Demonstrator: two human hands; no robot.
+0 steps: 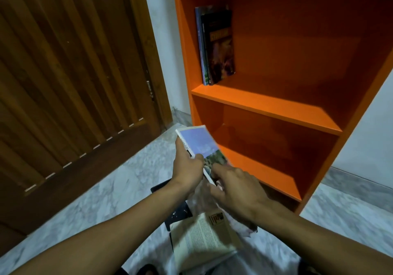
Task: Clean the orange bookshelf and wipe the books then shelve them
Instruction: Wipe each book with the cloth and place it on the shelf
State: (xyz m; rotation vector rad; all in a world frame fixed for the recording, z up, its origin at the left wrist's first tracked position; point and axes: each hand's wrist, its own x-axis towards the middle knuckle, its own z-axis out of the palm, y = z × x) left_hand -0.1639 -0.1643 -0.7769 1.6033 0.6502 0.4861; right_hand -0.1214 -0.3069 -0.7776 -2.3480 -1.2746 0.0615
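Honestly can't read a thing here. The dark book [221, 45] on the shelf has a yellowish title, the open book [204, 238] on the floor has print, the blue book [198, 141] I'm holding has spine lettering, all too blurry.

The bookshelf [265, 104] runs off the top and right edges. The held book [198, 142] is motion-blurred, its spine text unreadable, its lower end covered by both hands. A pale cloth [201, 199] under the right hand [236, 192] is smeared. The floor books [202, 238] are partly covered by the arms. The shelved books' [217, 45] titles are illegible.
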